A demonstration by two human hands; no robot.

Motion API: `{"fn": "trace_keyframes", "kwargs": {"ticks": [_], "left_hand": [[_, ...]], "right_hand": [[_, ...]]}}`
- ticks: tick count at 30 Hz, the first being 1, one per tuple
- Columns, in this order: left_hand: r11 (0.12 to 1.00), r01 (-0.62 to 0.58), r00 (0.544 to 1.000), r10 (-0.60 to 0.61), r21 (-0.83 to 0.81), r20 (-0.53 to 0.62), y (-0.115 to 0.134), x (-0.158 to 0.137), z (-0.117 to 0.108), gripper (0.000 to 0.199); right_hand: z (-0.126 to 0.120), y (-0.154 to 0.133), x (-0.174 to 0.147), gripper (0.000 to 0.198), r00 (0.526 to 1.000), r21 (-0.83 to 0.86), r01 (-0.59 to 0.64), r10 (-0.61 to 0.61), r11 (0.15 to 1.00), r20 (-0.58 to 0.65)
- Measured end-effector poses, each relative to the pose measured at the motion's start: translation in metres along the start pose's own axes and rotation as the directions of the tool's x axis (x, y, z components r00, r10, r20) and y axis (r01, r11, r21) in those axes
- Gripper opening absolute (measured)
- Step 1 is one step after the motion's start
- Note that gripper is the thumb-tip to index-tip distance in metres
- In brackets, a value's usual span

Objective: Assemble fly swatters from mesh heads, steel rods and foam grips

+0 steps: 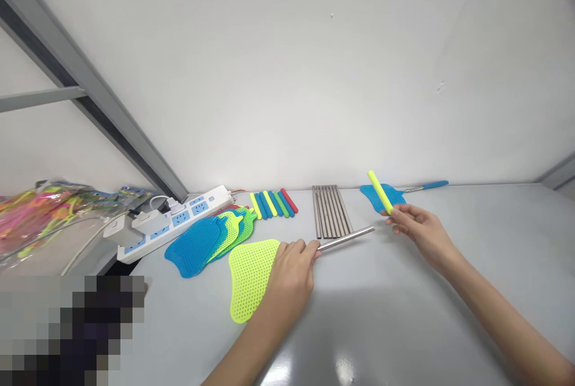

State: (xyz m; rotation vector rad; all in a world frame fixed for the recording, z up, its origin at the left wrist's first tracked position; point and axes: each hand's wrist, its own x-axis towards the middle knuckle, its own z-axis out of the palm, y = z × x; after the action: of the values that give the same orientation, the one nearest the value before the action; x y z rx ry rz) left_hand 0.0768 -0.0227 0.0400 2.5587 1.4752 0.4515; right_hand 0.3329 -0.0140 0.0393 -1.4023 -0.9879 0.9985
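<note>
My left hand [294,269] is closed around the neck of a yellow fly swatter [252,278], whose perforated head shows to the left of my fingers. A bare metal rod [348,238] sticks out of that hand to the right. Between the thumb and fingers of my right hand [415,227] is a yellow handle grip [380,192], tilted and raised off the table, apart from the rod's end. Behind it lies a blue fly swatter [389,195] with a metal shaft and a blue handle [435,184].
Several metal rods [330,212] lie side by side near the wall. Left of them is a row of coloured handle grips [274,204], then a fanned pile of swatter heads [197,245]. A white power strip [179,218] with plugs and plastic-wrapped goods [49,212] stand at the left.
</note>
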Motion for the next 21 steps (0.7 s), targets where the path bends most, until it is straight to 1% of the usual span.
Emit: {"fn": "trace_keyframes", "kwargs": {"ticks": [2,3,6,11,16,21], "left_hand": [[1.0,0.0,1.0,0.0,0.023,0.009,-0.001,0.001,-0.002,0.028],[1.0,-0.004,1.0,0.003,0.03,0.012,-0.002,0.002,-0.002,0.028],[0.999,-0.017,1.0,0.016,0.037,0.012,-0.002,0.001,-0.002,0.028],[0.998,-0.053,0.998,0.053,0.02,-0.027,-0.005,0.0,0.004,0.028],[0.996,-0.093,0.992,0.093,0.008,-0.08,-0.005,-0.002,0.007,0.037],[0.991,-0.132,0.988,0.129,-0.027,-0.082,-0.001,-0.003,0.009,0.039]], "right_hand": [[-0.009,0.021,-0.007,0.027,0.997,0.06,-0.07,0.072,0.996,-0.034],[-0.012,0.028,-0.009,0.026,0.995,0.109,-0.092,0.095,0.99,-0.029],[-0.014,0.037,-0.011,0.023,0.99,0.226,-0.139,0.141,0.964,0.01],[-0.021,0.036,-0.006,0.017,0.988,0.31,-0.154,0.143,0.938,0.059],[-0.032,0.04,-0.001,0.012,0.992,0.455,-0.123,0.107,0.882,0.061],[-0.031,0.036,-0.002,0.01,0.993,0.478,-0.113,0.08,0.871,0.088]]}}
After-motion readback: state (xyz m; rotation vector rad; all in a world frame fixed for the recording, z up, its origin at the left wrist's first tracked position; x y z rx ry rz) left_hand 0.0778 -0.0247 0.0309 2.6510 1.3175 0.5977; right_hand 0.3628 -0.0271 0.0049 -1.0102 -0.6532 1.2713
